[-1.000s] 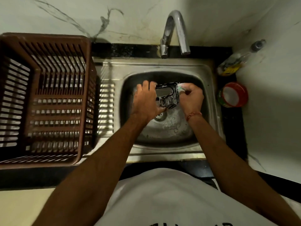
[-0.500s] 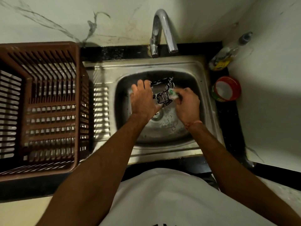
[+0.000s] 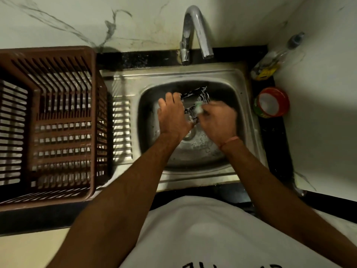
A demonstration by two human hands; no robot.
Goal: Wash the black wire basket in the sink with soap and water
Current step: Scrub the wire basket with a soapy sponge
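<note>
A small black wire basket (image 3: 195, 95) hangs tilted over the steel sink (image 3: 241, 105) bowl. My left hand (image 3: 172, 115) grips its left side, fingers curled over the rim. My right hand (image 3: 218, 120) is blurred and holds a pale green scrubber (image 3: 199, 108) against the basket's right side. Much of the basket is hidden behind both hands. Suds lie on the sink floor near the drain (image 3: 190, 135). No water runs from the tap (image 3: 195, 33).
A brown slatted plastic crate (image 3: 50, 120) stands on the drainboard at left. At the right rim sit a red tub of white soap (image 3: 271, 102) and a clear bottle (image 3: 274, 59) in the corner. Walls close in behind and at right.
The right hand with the scrubber has slid down and left across the basket, rubbing it. The basket has tipped in the left hand. The camera has shifted slightly.
</note>
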